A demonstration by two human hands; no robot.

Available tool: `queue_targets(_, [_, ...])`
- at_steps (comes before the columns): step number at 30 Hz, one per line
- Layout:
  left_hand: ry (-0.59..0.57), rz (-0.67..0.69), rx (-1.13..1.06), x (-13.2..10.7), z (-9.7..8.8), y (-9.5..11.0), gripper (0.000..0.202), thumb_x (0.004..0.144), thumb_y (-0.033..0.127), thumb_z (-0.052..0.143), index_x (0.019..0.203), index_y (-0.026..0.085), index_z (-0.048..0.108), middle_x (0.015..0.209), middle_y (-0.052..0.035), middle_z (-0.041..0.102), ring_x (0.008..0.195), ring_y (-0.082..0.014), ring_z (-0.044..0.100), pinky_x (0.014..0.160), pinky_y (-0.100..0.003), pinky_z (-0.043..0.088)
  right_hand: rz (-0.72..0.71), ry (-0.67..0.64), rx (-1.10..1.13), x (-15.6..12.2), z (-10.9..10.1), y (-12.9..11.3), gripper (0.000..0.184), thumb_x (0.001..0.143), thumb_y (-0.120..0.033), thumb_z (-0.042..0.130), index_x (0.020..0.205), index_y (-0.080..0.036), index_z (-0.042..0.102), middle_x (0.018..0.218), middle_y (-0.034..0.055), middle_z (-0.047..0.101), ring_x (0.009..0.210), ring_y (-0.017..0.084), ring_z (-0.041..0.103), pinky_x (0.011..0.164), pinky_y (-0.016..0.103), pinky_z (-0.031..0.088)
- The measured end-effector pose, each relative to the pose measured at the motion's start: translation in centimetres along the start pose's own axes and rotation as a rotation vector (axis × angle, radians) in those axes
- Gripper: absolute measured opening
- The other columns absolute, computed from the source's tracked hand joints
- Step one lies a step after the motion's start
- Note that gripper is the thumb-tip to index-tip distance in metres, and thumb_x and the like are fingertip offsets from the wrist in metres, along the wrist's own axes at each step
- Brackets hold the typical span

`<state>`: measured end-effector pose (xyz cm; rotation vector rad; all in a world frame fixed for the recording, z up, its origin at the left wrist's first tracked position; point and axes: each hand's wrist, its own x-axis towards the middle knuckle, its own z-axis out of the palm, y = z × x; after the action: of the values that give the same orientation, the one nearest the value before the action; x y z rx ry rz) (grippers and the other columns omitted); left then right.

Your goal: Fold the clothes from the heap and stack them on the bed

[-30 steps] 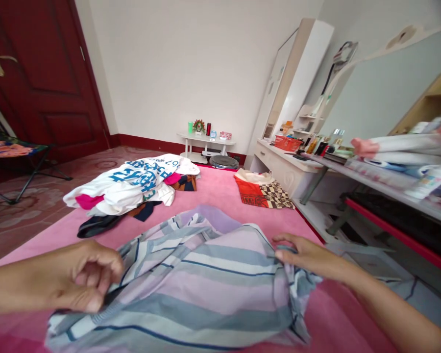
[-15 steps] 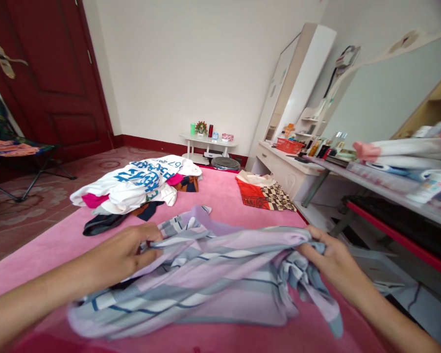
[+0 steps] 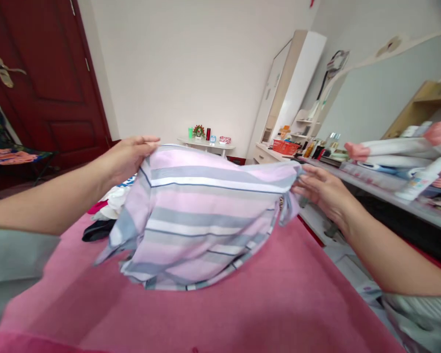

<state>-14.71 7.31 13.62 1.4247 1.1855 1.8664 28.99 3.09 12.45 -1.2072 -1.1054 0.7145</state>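
1. Head view, progress: the striped garment [image 3: 206, 211] is lifted in front of the person, above the bed [image 3: 213, 323], with its upper edge drawn out between the hands. That spreading looks mostly done. Loose ends droop at both sides and the hem hangs curved, so straightening seems left; whether the hem touches the bed I cannot tell.
2. Head view, hands: the left hand [image 3: 132, 153] pinches the upper left corner; the right hand [image 3: 321, 191] grips the upper right end.
3. Head view, surroundings: a rumpled pile [image 3: 114, 201] lies beyond, at left, partly covered by the garment.
4. Head view, change: half a second ago the garment was bunched low; now it is raised and opened, hiding more of the pile.
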Motion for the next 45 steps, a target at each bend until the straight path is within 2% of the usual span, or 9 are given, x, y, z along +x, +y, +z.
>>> queue_targets(5, [-0.111,-0.034,0.25,-1.7,-1.0,-4.9,0.039,0.059,0.041,0.076,0.09,0.02,0.066,0.098,-0.0095,0.066,0.086,-0.0236,0.061,0.086,-0.041,0.046,-0.144,-0.062,-0.282,-2.0,0.7,4.6,0.036,0.066,-0.032,0.069,0.098,-0.018,0.063,0.083,0.0019,0.066,0.07,0.015,0.061,0.062,0.027,0.05])
queue_targets(13, [-0.829,0.044,0.904,-12.8,-5.0,-7.8,0.044,0.07,0.056,0.063,0.102,0.027,0.069,0.107,-0.0072,0.067,0.1,-0.0291,0.059,0.086,-0.035,0.043,0.398,-0.744,-0.347,-11.8,3.2,10.6,0.029,0.071,-0.043,0.061,0.075,-0.015,0.057,0.063,-0.0003,0.062,0.046,0.009,0.055,0.044,0.02,0.04])
queue_targets(16, [-0.855,0.01,1.046,-13.9,-6.0,-8.2,0.075,0.06,0.058,0.069,0.126,0.027,0.057,0.13,-0.0115,0.055,0.115,-0.0345,0.052,0.094,-0.04,0.04,0.529,-0.853,-0.272,-13.7,5.8,9.9,0.034,0.072,-0.039,0.059,0.095,-0.015,0.053,0.063,-0.001,0.064,0.043,0.009,0.056,0.042,0.019,0.041])
queue_targets(19, [-0.746,-0.083,1.209,-13.6,-7.0,-8.7,0.065,0.066,0.058,0.062,0.119,0.02,0.061,0.114,-0.0156,0.063,0.099,-0.0347,0.061,0.081,-0.04,0.045,0.617,-0.881,-0.287,-15.0,8.5,9.1,0.038,0.074,-0.028,0.056,0.107,-0.015,0.043,0.056,-0.0044,0.062,0.038,0.01,0.055,0.039,0.019,0.042])
queue_targets(23, [-0.81,-0.157,1.142,-12.8,-7.9,-9.1,0.034,0.075,0.048,0.055,0.091,0.021,0.069,0.077,-0.0078,0.069,0.074,-0.0289,0.064,0.067,-0.035,0.043,0.597,-0.816,-0.358,-15.3,10.7,9.8,0.014,0.078,-0.025,0.051,0.088,-0.018,0.045,0.047,-0.0063,0.057,0.033,0.011,0.053,0.033,0.018,0.04])
queue_targets(27, [-0.842,-0.188,0.707,-12.9,-7.3,-8.7,0.019,0.075,0.037,0.058,0.082,0.022,0.069,0.081,-0.0036,0.069,0.077,-0.025,0.063,0.071,-0.031,0.045,0.578,-0.814,-0.393,-14.3,11.7,11.3,0.014,0.076,-0.027,0.052,0.067,-0.018,0.046,0.047,-0.0034,0.057,0.032,0.009,0.05,0.032,0.017,0.037])
queue_targets(33, [-0.559,-0.519,0.006,-13.0,-4.7,-6.3,0.025,0.073,0.038,0.069,0.091,0.021,0.067,0.091,-0.0061,0.07,0.088,-0.0253,0.065,0.083,-0.038,0.052,0.312,-0.569,-0.13,-14.0,12.5,10.2,0.018,0.068,-0.028,0.061,0.062,-0.018,0.047,0.059,-0.0035,0.057,0.057,0.01,0.057,0.054,0.019,0.046])
queue_targets(39, [-0.085,-0.624,-0.331,-10.7,-5.1,-6.3,0.024,0.077,0.02,0.065,0.1,0.017,0.064,0.095,-0.0089,0.071,0.074,-0.0214,0.069,0.064,-0.036,0.061,0.313,-0.204,0.302,-11.7,9.5,7.0,0.018,0.068,-0.033,0.059,0.08,-0.02,0.058,0.071,-0.0009,0.066,0.063,0.014,0.061,0.059,0.024,0.049])
queue_targets(45, [-0.158,-0.59,-0.28,-9.4,-5.2,-6.3,0.021,0.072,0.015,0.071,0.092,0.014,0.065,0.082,-0.0054,0.071,0.058,-0.0153,0.067,0.056,-0.028,0.061,0.308,0.156,0.35,-6.5,4.3,6.2,0.011,0.06,-0.019,0.061,0.071,-0.023,0.06,0.063,-0.0014,0.065,0.054,0.015,0.057,0.053,0.026,0.051])
